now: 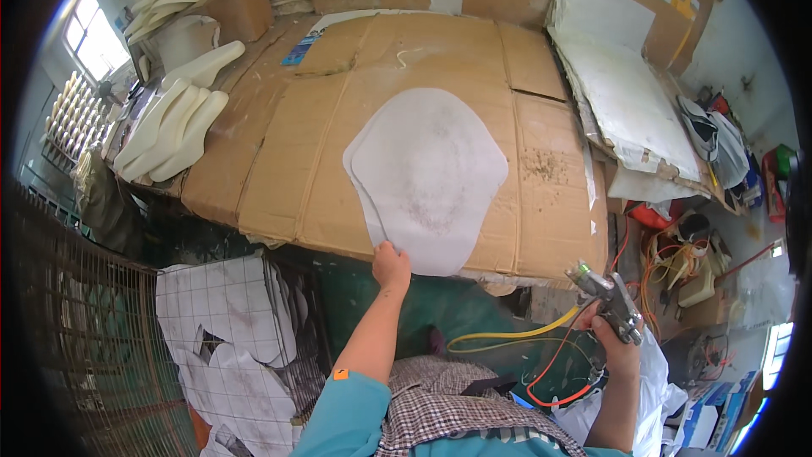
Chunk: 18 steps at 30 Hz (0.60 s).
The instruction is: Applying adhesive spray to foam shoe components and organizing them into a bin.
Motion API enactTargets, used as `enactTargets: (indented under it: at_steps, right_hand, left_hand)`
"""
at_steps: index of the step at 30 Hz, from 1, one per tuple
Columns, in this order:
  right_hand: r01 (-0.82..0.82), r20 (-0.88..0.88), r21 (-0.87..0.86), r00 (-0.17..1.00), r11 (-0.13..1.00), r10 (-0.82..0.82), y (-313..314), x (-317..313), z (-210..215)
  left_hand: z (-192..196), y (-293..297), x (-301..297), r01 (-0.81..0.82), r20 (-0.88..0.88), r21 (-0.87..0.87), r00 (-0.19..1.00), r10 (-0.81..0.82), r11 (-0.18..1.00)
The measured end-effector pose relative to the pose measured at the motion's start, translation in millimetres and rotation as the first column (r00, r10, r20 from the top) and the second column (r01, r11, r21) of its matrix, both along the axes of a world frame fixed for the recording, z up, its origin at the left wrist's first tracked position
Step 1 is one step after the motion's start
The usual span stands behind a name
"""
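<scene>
Two pale grey-white sheets (pixel 423 169), cut to a rounded shape and lying one over the other, rest on a cardboard-covered table (pixel 283 173). The upper sheet has dark speckles over its middle. My left hand (pixel 392 267) is closed on the sheets' lower left edge, where they reach past the table's front. Off to the right, beyond the table's front edge, my right hand (pixel 611 332) grips a metal spray gun (pixel 616 303). A yellow hose (pixel 524 333) and an orange one (pixel 550 402) run below the gun.
Cream foam-like shaped pieces (pixel 173 131) lie at the table's left. A wire cage (pixel 228 313) at lower left holds more cut sheets. On the right stands a white-covered bench (pixel 630 89); coiled hoses (pixel 664 262) hang below it. White plastic bags (pixel 655 389) are beside my right forearm.
</scene>
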State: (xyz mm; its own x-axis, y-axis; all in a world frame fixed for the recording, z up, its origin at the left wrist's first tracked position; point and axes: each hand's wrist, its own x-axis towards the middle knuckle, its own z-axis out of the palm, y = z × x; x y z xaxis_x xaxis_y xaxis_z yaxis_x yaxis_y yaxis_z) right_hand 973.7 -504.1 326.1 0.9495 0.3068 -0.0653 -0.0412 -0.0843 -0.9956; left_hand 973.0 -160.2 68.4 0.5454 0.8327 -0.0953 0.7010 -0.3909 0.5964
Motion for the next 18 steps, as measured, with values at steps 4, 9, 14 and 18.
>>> enactTargets:
  at_steps: [4, 9, 14, 18]
  right_hand:
    - [-0.058, -0.005, -0.074, 0.998, 0.996, 0.057, -14.3, -5.1, 3.7]
    - [0.081, 0.028, -0.029, 0.996, 0.996, -0.080, -9.3, -0.4, -6.5]
    - [-0.049, 0.060, -0.037, 0.997, 0.998, 0.051, -4.4, -2.3, 2.1]
    - [0.028, 0.025, -0.043, 0.999, 0.999, -0.027, -7.9, 8.1, -10.5]
  left_hand:
    - [4.4, 9.8, 3.4, 0.148, -0.135, 0.040, 0.981, -0.142, 0.988]
    - [9.9, 14.2, 4.4, 0.264, -0.124, 0.178, 0.962, -0.244, 0.948]
    - [8.7, 27.0, 6.8, 0.252, -0.110, 0.035, 0.963, -0.247, 0.967]
    - [2.7, 23.7, 5.7, 0.126, 0.028, -0.128, 0.992, -0.123, 0.984]
